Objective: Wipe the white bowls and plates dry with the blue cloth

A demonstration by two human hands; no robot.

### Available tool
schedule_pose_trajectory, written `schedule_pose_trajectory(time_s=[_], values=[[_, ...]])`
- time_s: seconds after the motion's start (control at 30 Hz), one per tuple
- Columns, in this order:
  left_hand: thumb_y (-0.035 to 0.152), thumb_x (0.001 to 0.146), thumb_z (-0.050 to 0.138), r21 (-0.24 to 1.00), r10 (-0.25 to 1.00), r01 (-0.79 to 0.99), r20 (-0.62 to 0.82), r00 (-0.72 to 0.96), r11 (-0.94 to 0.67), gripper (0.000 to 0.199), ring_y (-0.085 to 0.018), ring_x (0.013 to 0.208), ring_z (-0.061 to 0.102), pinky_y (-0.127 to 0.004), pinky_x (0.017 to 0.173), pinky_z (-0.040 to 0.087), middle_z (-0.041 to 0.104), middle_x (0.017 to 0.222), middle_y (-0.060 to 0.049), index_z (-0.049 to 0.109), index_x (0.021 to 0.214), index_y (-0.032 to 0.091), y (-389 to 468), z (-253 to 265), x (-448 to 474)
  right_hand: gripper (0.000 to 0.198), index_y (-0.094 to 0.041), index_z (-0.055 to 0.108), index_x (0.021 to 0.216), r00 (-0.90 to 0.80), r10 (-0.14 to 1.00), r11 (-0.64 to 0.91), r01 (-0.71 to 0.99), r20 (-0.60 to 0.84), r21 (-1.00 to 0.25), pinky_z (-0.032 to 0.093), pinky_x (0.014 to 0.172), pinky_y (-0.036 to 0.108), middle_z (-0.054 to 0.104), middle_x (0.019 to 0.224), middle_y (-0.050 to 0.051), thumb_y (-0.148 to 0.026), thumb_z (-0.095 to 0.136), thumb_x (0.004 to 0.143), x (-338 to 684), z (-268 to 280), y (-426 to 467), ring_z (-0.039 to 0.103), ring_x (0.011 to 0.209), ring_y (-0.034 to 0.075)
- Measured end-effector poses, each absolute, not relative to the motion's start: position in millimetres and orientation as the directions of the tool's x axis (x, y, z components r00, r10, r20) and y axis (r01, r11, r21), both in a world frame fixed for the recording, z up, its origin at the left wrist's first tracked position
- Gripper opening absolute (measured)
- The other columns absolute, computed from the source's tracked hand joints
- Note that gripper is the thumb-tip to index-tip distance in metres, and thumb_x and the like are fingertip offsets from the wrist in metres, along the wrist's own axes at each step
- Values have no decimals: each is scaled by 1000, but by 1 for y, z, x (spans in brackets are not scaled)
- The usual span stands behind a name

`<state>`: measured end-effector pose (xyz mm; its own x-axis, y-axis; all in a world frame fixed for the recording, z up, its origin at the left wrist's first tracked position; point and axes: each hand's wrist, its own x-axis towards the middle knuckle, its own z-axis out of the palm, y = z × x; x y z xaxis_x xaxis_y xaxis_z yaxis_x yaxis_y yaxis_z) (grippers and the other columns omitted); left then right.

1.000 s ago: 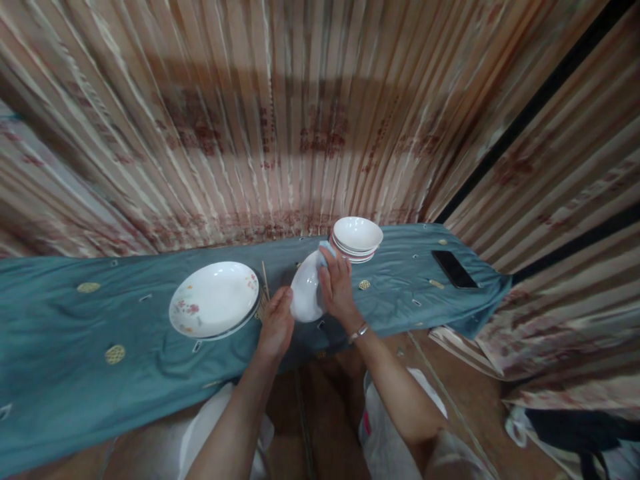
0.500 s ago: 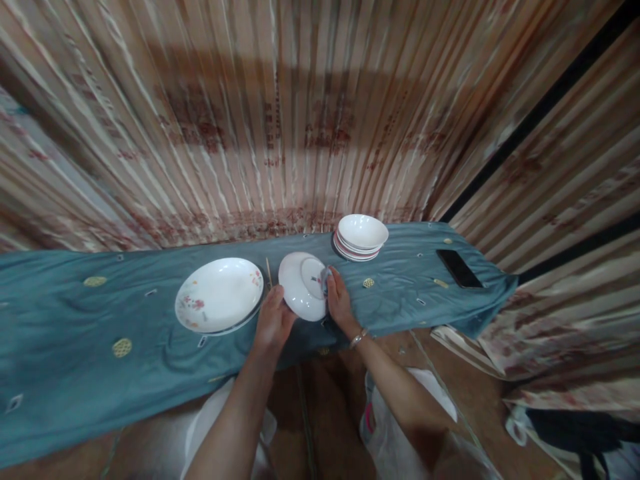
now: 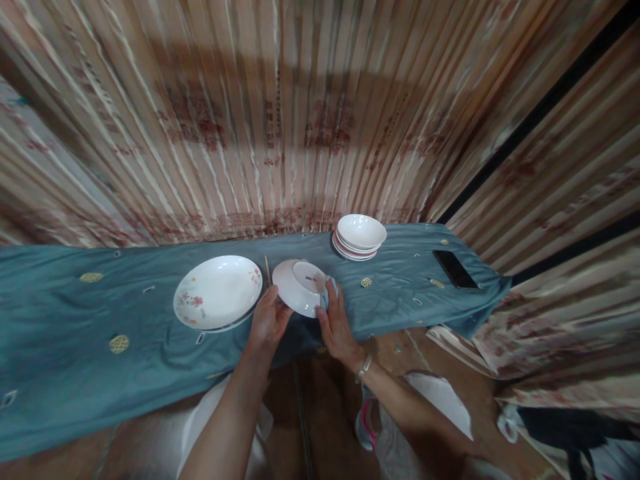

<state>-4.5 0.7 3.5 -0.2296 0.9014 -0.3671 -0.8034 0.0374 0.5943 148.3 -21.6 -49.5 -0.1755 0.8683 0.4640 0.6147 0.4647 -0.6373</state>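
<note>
A white bowl (image 3: pixel 299 285) is held up with its underside and foot ring facing me. My left hand (image 3: pixel 270 318) grips the bowl's left rim, thumb on the outer side. My right hand (image 3: pixel 337 327) is closed around a light blue cloth (image 3: pixel 325 293) pressed to the bowl's right edge. Just left of the bowl lie large oval plates (image 3: pixel 217 291) with a floral pattern, one on another. Close behind my left hand a thin wooden stick (image 3: pixel 267 270) shows in part; its lower end is hidden.
Several stacked bowls (image 3: pixel 360 237) stand at the back of the table, right of the middle. A black phone (image 3: pixel 455 269) lies near the right end of the teal tablecloth (image 3: pixel 150 360). Pleated curtains (image 3: pixel 300 133) hang behind and to the right.
My right hand has slid down along the bowl's rim with the cloth, its thumb now at the lower edge. The bowl has tilted slightly; my left hand keeps its grip.
</note>
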Motion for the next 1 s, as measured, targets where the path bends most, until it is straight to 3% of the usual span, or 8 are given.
schedule_pose_trajectory(time_s=[0.17, 0.3, 0.4, 0.7, 0.8, 1.0], values=[[21, 82, 62, 615, 914, -787, -344, -216, 46, 10, -19, 83, 68, -29, 73, 57, 74, 88, -7, 68, 89, 18, 1, -3, -5, 65, -17, 8, 157, -420, 710, 670, 650, 565, -359, 26, 118, 57, 6, 164, 15, -27, 39, 99, 147, -42, -24, 6, 151, 31], [22, 83, 60, 627, 925, -777, -324, -201, 51, 7, -19, 83, 66, -30, 76, 55, 73, 85, -5, 67, 86, 19, 0, -7, -6, 60, -19, 27, 153, -544, 659, 724, 646, 520, -242, 28, 118, 57, 21, 162, 14, -24, 45, 96, 141, -37, -20, 10, 151, 31], [21, 81, 63, 640, 939, -768, -287, -192, 38, 2, -14, 77, 65, -26, 74, 52, 69, 79, -1, 63, 79, 19, -1, -5, -5, 57, -21, 32, 152, -595, 648, 741, 637, 476, -211, 28, 118, 55, 30, 159, 11, -22, 45, 96, 135, -30, -20, 13, 151, 29], [29, 64, 83, 690, 977, -722, -187, -107, 53, 28, -12, 75, 63, -21, 69, 50, 68, 83, 0, 66, 83, 17, -11, 13, 4, 51, -17, 36, 150, -540, 662, 713, 668, 519, -214, 19, 120, 52, 32, 158, 13, -30, 36, 100, 132, 7, -7, 13, 151, 26], [31, 66, 80, 726, 980, -684, -181, -85, 75, 25, -13, 71, 62, -22, 65, 49, 67, 80, 0, 66, 83, 20, -13, 15, 5, 50, -17, 38, 148, -518, 680, 700, 669, 520, -250, 17, 120, 52, 35, 156, 12, -31, 34, 100, 135, 21, 4, 18, 150, 25], [30, 71, 74, 774, 978, -628, -184, -99, 82, 17, -16, 68, 61, -29, 72, 52, 64, 71, 0, 67, 81, 19, -14, 16, 6, 48, -17, 46, 143, -386, 735, 650, 633, 557, -420, 24, 118, 50, 47, 148, 14, -34, 30, 101, 139, 25, 41, 34, 142, 24]])
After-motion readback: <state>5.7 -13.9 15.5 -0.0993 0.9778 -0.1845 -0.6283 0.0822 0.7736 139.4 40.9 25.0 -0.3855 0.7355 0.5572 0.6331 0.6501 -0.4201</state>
